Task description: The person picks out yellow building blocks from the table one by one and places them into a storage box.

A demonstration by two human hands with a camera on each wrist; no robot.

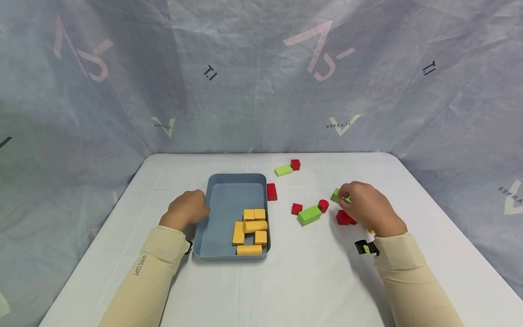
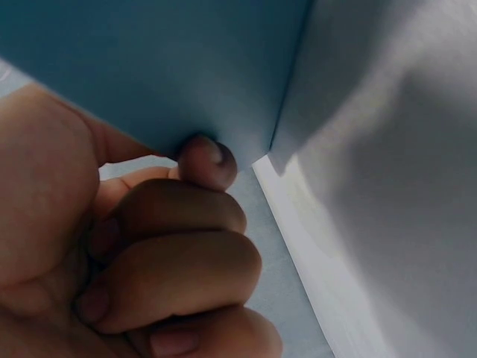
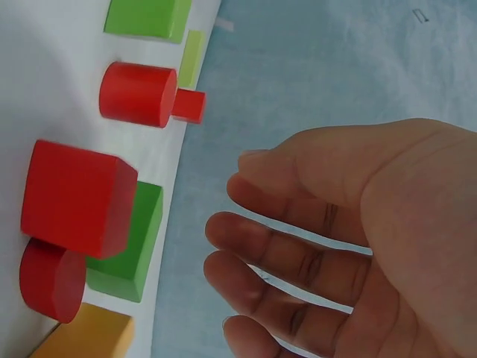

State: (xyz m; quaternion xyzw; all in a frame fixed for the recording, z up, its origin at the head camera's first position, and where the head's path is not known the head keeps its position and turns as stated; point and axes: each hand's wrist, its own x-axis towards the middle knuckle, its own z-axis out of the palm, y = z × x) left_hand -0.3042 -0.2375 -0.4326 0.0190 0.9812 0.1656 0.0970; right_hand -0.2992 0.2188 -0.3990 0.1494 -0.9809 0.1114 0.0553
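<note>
My left hand (image 1: 185,210) holds the left wall of a blue-grey plastic tray (image 1: 229,178); in the left wrist view the index fingertip (image 2: 209,164) presses the wall and the other fingers curl below it. Inside the tray, toward its near right, lie several yellow blocks (image 1: 239,234) and yellow cylinders (image 1: 249,250). Over the right side of the table is my right hand (image 1: 367,206), loosely bent and holding nothing, thumb near the index fingertip. Close to it lie a red block (image 3: 74,198), a red rounded piece (image 3: 52,280), a green block (image 3: 138,246) and a yellow block (image 3: 89,335).
Between the tray and my right hand lie a green block (image 1: 309,215), a red cylinder (image 1: 323,205) and a red cube (image 1: 297,209). A red block (image 1: 271,191) sits by the tray's right wall. Farther back are a light green block (image 1: 283,170) and another red cube (image 1: 295,165).
</note>
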